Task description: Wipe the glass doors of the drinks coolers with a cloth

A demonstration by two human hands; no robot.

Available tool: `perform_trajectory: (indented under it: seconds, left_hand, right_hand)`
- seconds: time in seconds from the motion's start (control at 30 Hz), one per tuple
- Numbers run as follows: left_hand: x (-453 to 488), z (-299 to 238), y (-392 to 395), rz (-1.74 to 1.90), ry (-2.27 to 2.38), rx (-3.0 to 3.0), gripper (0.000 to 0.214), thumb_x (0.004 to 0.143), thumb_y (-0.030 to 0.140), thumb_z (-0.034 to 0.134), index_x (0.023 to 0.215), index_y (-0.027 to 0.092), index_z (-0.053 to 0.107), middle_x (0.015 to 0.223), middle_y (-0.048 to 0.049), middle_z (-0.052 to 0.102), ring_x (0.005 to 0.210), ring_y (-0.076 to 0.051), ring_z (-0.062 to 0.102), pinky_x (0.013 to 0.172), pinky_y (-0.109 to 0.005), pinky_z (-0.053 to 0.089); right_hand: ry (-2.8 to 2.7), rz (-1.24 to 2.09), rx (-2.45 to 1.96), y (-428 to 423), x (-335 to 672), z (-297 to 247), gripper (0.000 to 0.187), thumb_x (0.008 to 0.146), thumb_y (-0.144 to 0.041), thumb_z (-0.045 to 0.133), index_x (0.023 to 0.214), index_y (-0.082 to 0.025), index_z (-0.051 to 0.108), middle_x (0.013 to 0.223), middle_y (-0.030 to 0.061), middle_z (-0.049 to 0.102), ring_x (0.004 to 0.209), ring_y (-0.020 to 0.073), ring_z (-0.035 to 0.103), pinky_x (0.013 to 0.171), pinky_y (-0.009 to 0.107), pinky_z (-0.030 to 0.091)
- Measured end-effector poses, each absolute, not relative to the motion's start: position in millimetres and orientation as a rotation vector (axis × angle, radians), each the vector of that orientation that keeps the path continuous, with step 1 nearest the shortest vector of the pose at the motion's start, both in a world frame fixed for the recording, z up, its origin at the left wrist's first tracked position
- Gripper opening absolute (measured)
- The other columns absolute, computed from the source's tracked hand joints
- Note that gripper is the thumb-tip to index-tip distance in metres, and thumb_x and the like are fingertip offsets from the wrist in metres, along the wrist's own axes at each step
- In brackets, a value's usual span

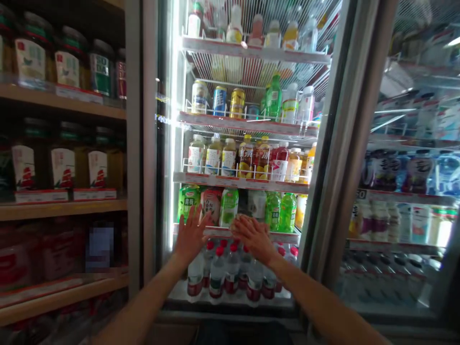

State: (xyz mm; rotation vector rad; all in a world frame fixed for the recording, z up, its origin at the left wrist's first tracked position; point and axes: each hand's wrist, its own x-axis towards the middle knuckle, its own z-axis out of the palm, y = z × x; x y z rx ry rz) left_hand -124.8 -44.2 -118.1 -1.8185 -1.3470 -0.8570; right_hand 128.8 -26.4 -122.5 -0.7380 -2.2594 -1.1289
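Observation:
My left hand (190, 235) is raised with its fingers spread, in front of a green carton (189, 199) and a pink carton (211, 203) on a low fridge shelf. To its right, my right hand (255, 238) stretches its fingers to the left, slightly blurred, with nothing visible in them. Behind that hand stand a green and white bottle (229, 207) and two bright green bottles (280, 212). Below both hands, several red-capped clear bottles (218, 273) fill the fridge floor. Whether either hand touches the shelf edge (223, 232) I cannot tell.
Higher wire shelves hold tea bottles (246, 155), cans (220, 100) and more bottles. At the left, wooden shelves (61, 101) carry large jars and bottles. A metal door frame (350, 120) stands at the right, and beyond it are more chilled drinks (419, 170).

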Motion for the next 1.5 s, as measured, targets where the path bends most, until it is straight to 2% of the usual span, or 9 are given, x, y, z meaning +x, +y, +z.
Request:
perform_trajectory:
  seconds: [0.13,0.33,0.43,0.57,0.77,1.0,1.17,1.37,1.5]
  left_hand:
    - [-126.2,-116.5,-47.9,-0.834,-1.385,-1.814,0.068,0.076,0.037,0.064,0.137,0.024,0.037,0.149,-0.0128,0.024,0.139,-0.033,0.016,0.108,-0.056,0.022]
    - [-136.7,-115.8,-50.1,-0.822,-1.435,-1.773,0.068,0.075,0.033,0.064,0.137,0.025,0.037,0.149,-0.0127,0.025,0.138,-0.033,0.018,0.107,-0.057,0.023]
    - [-149.1,-110.4,-49.5,-0.822,-1.454,-1.738,0.068,0.076,0.031,0.064,0.137,0.025,0.037,0.149,-0.0129,0.024,0.138,-0.033,0.018,0.106,-0.058,0.023]
    - [-160.6,-105.3,-51.4,-0.826,-1.534,-1.693,0.066,0.077,0.031,0.063,0.137,0.023,0.037,0.149,-0.0144,0.023,0.138,-0.033,0.018,0.104,-0.059,0.026]
    - [-174.5,-115.1,-54.6,-0.77,-1.541,-1.682,0.067,0.076,0.029,0.064,0.137,0.022,0.036,0.149,-0.0131,0.024,0.138,-0.033,0.02,0.104,-0.059,0.029]
    - [-184.6,-129.3,-56.0,-0.777,-1.573,-1.71,0.066,0.078,0.026,0.061,0.139,0.023,0.034,0.149,-0.0134,0.023,0.138,-0.033,0.019,0.104,-0.06,0.028]
    - [-193.6,-134.9,-59.0,-0.771,-1.586,-1.731,0.068,0.078,0.028,0.061,0.139,0.025,0.032,0.15,-0.0122,0.021,0.138,-0.031,0.017,0.106,-0.058,0.024]
    - [-213.4,-139.0,-61.7,-0.709,-1.601,-1.721,0.073,0.075,0.028,0.066,0.139,0.024,0.032,0.15,-0.0131,0.021,0.138,-0.031,0.017,0.107,-0.056,0.025]
    - [-220.3,-146.9,-63.3,-0.709,-1.575,-1.747,0.071,0.076,0.027,0.064,0.139,0.023,0.032,0.15,-0.0132,0.022,0.138,-0.029,0.019,0.107,-0.053,0.027]
  right_hand:
    - [-2.037,-1.064,-0.913,-21.6,107.3,-88.1,0.048,0.086,-0.015,0.046,0.133,-0.025,0.044,0.147,0.0053,0.035,0.139,0.0262,0.02,0.111,0.051,0.02]
    - [-2.383,-1.133,-0.586,-25.2,105.8,-129.7,0.047,0.085,-0.021,0.05,0.132,-0.026,0.046,0.144,0.0032,0.04,0.137,0.0212,0.026,0.111,0.044,0.024]
    - [-2.329,-1.13,-0.626,-21.2,99.1,-119.6,0.045,0.087,-0.021,0.048,0.131,-0.027,0.047,0.144,0.0017,0.04,0.138,0.0209,0.025,0.112,0.045,0.021]
    - [-2.143,-1.066,-0.804,-19.1,80.7,-99.3,0.052,0.084,-0.017,0.049,0.135,-0.026,0.042,0.146,0.0045,0.035,0.14,0.0243,0.019,0.112,0.05,0.016]
    - [-2.377,-1.128,-0.563,-21.9,73.6,-141.6,0.048,0.085,-0.022,0.05,0.133,-0.025,0.044,0.143,0.0045,0.041,0.136,0.0217,0.028,0.111,0.045,0.024]
    - [-2.206,-1.055,-0.699,-13.9,44.8,-119.5,0.051,0.085,-0.017,0.048,0.135,-0.023,0.043,0.145,0.006,0.036,0.138,0.0261,0.023,0.111,0.051,0.02]
    - [-2.324,-1.07,-0.559,-14.6,31.1,-134.8,0.051,0.083,-0.016,0.05,0.133,-0.022,0.045,0.143,0.0059,0.041,0.137,0.0231,0.026,0.112,0.048,0.02]
    - [-2.22,-1.025,-0.655,-12.8,3.8,-116.1,0.052,0.084,-0.013,0.046,0.136,-0.021,0.041,0.146,0.0065,0.035,0.139,0.0258,0.021,0.112,0.05,0.016]
    - [-2.357,-1.097,-0.478,-13.6,-3.4,-128.1,0.047,0.086,-0.016,0.046,0.133,-0.02,0.044,0.144,0.0063,0.04,0.137,0.0231,0.027,0.112,0.046,0.019]
